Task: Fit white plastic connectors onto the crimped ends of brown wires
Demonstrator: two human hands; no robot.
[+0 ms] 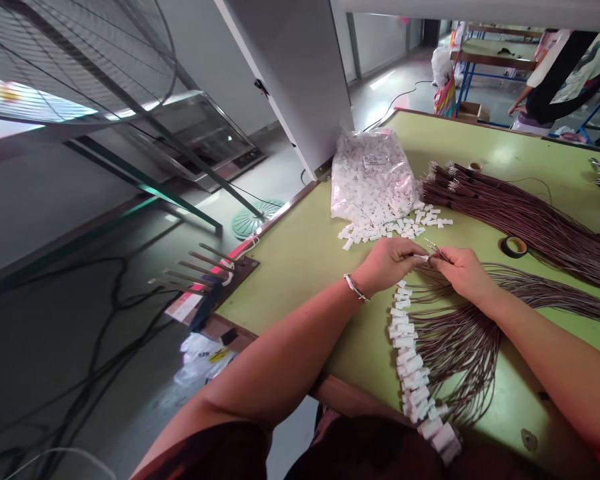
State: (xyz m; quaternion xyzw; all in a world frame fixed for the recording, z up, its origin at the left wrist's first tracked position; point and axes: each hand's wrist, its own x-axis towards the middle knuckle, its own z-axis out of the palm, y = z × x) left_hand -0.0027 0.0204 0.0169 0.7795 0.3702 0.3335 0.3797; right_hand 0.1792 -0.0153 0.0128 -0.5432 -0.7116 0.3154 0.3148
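My left hand, with a bracelet at its wrist, pinches a small white plastic connector. Close against it, my right hand is closed on brown wires whose bare metal tips stick up between the two hands. Whether a wire sits inside the connector cannot be made out. Below my hands runs a row of white connectors fitted on the ends of brown wires. Loose connectors lie beyond my left hand, by a clear plastic bag full of them.
Bundled brown wires lie on the green table at the right, near a roll of black tape. A pronged rack stands at the left edge. A wire-caged fan is at upper left. Another person is in the background.
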